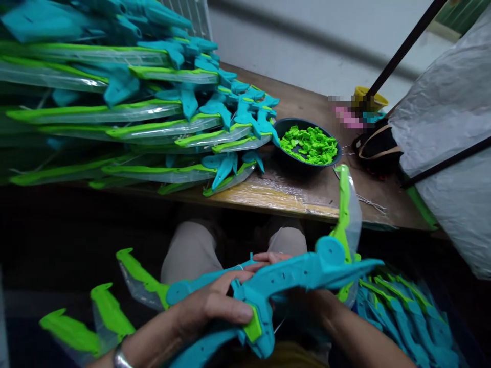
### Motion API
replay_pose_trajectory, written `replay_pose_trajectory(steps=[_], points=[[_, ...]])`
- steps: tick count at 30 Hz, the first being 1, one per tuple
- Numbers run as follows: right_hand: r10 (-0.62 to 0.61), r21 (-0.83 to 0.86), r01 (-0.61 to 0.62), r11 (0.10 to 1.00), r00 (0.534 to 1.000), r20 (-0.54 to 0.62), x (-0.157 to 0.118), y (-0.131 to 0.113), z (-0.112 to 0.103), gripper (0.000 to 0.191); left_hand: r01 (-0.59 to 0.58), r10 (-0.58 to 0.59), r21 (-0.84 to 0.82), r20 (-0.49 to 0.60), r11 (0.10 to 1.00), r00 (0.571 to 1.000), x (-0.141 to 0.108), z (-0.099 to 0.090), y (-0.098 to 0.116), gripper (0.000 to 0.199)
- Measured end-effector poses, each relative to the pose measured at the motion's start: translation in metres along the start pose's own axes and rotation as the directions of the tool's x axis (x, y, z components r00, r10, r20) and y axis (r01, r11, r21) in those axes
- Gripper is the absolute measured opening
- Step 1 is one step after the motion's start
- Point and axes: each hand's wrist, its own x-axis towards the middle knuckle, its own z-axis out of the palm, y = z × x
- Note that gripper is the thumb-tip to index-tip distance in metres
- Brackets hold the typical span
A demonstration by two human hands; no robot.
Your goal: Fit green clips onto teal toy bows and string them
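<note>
My left hand point(226, 301) is closed round a turquoise plastic frame point(291, 276), its thumb pressing a small lime-green plastic piece point(253, 325) set into the frame's middle. Behind the same frame is my right hand point(268, 258); only some fingers show above the edge, and its palm is hidden. The frame carries a lime-green arm point(344, 204) with a clear plastic edge at its right end. More turquoise and green parts point(143, 276) stick out beyond my left forearm, close to my lap. A thin white string hangs below the frame.
A tall stack of similar turquoise and green frames point(161, 112) fills the table's left side. A dark bowl point(282, 151) of small green pieces stands on the wooden table point(276, 191). More frames point(410, 317) lie low right. A black bag point(376, 145) and dark poles stand behind.
</note>
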Motion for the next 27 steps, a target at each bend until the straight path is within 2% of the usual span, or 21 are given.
replay_pose_trajectory(steps=[2, 4, 6, 9, 10, 12, 14, 16, 18, 20, 21, 23, 25, 27], points=[[0.013, 0.134, -0.023, 0.991, 0.997, 0.080, 0.016, -0.004, 0.009, 0.074, 0.052, -0.049, 0.154, -0.024, 0.987, 0.999, -0.001, -0.001, -0.010, 0.047], [-0.006, 0.278, -0.020, 0.960, 0.996, 0.092, 0.027, -0.006, 0.020, 0.070, 0.162, -0.135, 0.303, -0.108, 0.939, 0.985, -0.003, -0.003, -0.018, 0.058], [-0.046, 0.341, 0.046, 0.939, 0.999, -0.006, 0.035, -0.007, 0.029, 0.065, 0.227, -0.184, 0.382, -0.148, 0.896, 0.972, -0.006, -0.004, -0.024, 0.067], [-0.087, 0.308, 0.135, 0.942, 0.983, -0.164, 0.046, -0.002, 0.034, 0.063, 0.186, -0.170, 0.359, -0.077, 0.915, 0.982, -0.009, -0.003, -0.025, 0.061], [-0.095, 0.300, 0.151, 0.942, 0.976, -0.194, 0.048, 0.000, 0.034, 0.065, 0.175, -0.164, 0.351, -0.062, 0.920, 0.985, -0.011, -0.003, -0.024, 0.059], [-0.120, 0.268, 0.180, 0.946, 0.967, -0.225, 0.052, 0.004, 0.032, 0.076, 0.187, -0.162, 0.392, -0.098, 0.901, 0.982, -0.013, -0.003, -0.024, 0.064], [-0.174, 0.144, 0.207, 0.968, 0.961, -0.215, 0.052, 0.007, 0.030, 0.089, 0.225, -0.153, 0.491, -0.182, 0.842, 0.971, -0.016, -0.002, -0.024, 0.075], [-0.269, -0.140, 0.246, 0.959, 0.946, -0.180, 0.047, 0.007, 0.028, 0.093, 0.249, -0.136, 0.574, -0.232, 0.780, 0.963, -0.019, 0.000, -0.023, 0.082], [-0.396, -0.499, 0.279, 0.821, 0.907, -0.145, 0.039, 0.005, 0.025, 0.086, 0.262, -0.130, 0.635, -0.247, 0.726, 0.960, -0.023, 0.004, -0.021, 0.081], [-0.521, -0.746, 0.269, 0.609, 0.845, -0.121, 0.030, 0.004, 0.022, 0.077, 0.273, -0.131, 0.681, -0.254, 0.680, 0.958, -0.026, 0.008, -0.019, 0.078], [-0.565, -0.810, 0.252, 0.529, 0.817, -0.115, 0.026, 0.004, 0.020, 0.073, 0.281, -0.138, 0.696, -0.255, 0.661, 0.957, -0.027, 0.009, -0.018, 0.077], [-0.615, -0.868, 0.217, 0.447, 0.779, -0.122, 0.019, 0.005, 0.017, 0.066, 0.292, -0.155, 0.708, -0.253, 0.643, 0.955, -0.028, 0.012, -0.019, 0.076], [-0.649, -0.895, 0.191, 0.402, 0.749, -0.132, 0.014, 0.007, 0.014, 0.063, 0.298, -0.167, 0.705, -0.251, 0.643, 0.953, -0.028, 0.012, -0.022, 0.074], [-0.648, -0.899, 0.188, 0.396, 0.751, -0.129, 0.009, 0.009, 0.011, 0.060, 0.300, -0.168, 0.702, -0.253, 0.646, 0.953, -0.028, 0.012, -0.025, 0.070]])
